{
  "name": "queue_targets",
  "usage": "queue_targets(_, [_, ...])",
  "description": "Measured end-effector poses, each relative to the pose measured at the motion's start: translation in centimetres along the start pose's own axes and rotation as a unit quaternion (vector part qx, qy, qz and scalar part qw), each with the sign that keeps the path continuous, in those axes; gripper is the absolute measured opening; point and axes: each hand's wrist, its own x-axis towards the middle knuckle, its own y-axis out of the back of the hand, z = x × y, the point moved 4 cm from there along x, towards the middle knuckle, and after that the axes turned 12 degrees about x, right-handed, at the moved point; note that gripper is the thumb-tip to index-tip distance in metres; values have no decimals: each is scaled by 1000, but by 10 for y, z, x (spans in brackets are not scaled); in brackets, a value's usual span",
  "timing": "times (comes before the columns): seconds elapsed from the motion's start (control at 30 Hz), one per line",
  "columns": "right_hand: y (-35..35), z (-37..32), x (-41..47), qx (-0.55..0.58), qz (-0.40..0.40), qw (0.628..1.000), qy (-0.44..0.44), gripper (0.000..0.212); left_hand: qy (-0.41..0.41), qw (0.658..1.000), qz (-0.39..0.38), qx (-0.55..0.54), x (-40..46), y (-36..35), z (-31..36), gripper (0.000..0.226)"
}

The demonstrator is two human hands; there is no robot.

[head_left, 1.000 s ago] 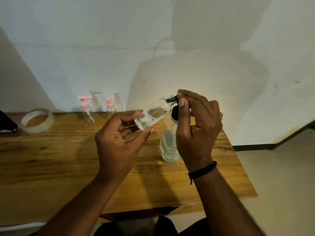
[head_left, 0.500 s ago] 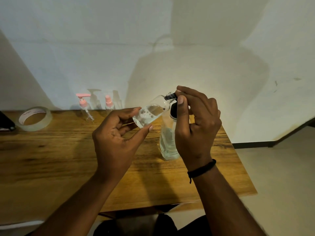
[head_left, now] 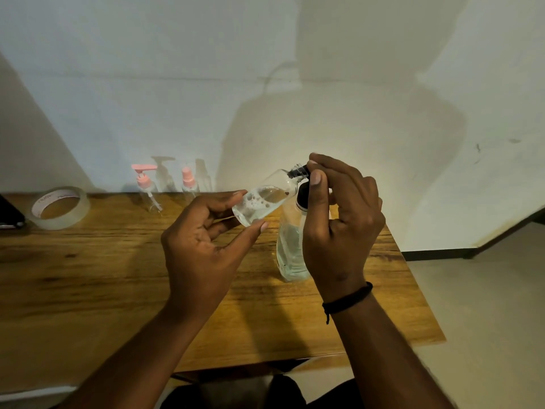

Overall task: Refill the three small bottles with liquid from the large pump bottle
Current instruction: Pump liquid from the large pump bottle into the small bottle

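left fingers (head_left: 236, 199) curled lightly around the base of a small clear bottle (head_left: 264, 202), thumb tip under its lower edge, index tip on its upper side; left hand (head_left: 200, 246) palm turned toward the camera, raised above the worktop (head_left: 88, 276). small clear bottle tilted, neck up and to the right, partly filled with clear liquid carrying bubbles. mouth of the bottle right at the black nozzle (head_left: 298, 172) of the large pump bottle (head_left: 292, 249).

right fingers (head_left: 317, 184) curled over the black pump head (head_left: 302, 199), thumb down along its near side, the other fingers arched over the top; right hand (head_left: 342, 228) covering most of the pump and the bottle's right side. cannot tell how far down the pump sits. black cord bracelet (head_left: 348, 299) around the right wrist.

large pump bottle upright on the worktop, clear, holding pale liquid in its lower part, close to the worktop's right end.

farther back, near the wall (head_left: 265, 69): small bottle with a pink pump top (head_left: 146, 187), and just right of it a small bottle with a pink spray top (head_left: 188, 181), both upright and clear, well apart from the hands. at the far left, a roll of clear tape (head_left: 60, 211) lying flat, and a dark object (head_left: 8, 214) cut off by the frame edge.
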Motion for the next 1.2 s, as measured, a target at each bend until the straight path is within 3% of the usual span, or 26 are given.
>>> queue_targets(1.2, [0, 9, -2, 36, 14, 999, -36, 22, -11, 1000, 1, 8, -4, -5, 4, 46])
